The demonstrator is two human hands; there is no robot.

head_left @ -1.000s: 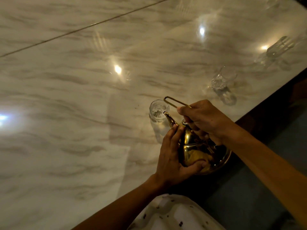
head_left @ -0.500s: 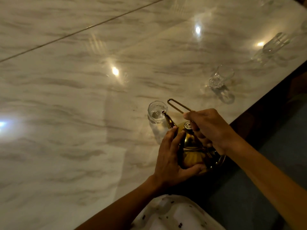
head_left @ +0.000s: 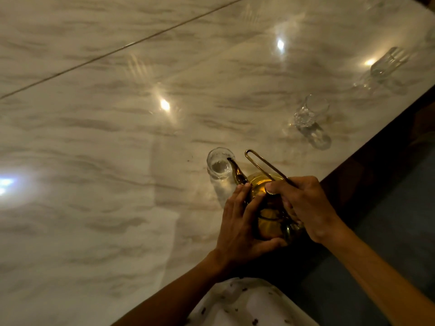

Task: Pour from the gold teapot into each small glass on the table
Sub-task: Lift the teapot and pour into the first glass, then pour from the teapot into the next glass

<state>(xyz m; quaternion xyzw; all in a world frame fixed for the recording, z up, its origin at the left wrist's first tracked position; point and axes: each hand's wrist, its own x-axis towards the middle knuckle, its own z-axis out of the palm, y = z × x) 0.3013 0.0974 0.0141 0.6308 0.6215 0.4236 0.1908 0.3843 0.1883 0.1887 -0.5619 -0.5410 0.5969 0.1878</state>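
Observation:
The gold teapot (head_left: 263, 191) is tilted forward near the table's front edge, its curved spout tip over the rim of the nearest small glass (head_left: 219, 166), which holds some clear liquid. My left hand (head_left: 242, 229) cups the pot's left side and underside. My right hand (head_left: 303, 208) grips the thin looped handle and presses the lid knob with the thumb. A second small glass (head_left: 309, 112) stands further right. A third glass (head_left: 388, 62) stands at the far right.
The marble table (head_left: 117, 161) is glossy with bright light reflections and a seam line across its far left. Its front edge runs diagonally at the right, with dark floor (head_left: 388, 220) beyond. A white spotted garment (head_left: 247, 304) shows at the bottom.
The teapot has moved up and forward from below the table edge, and its spout now reaches over the nearest glass. Both hands kept their hold on it.

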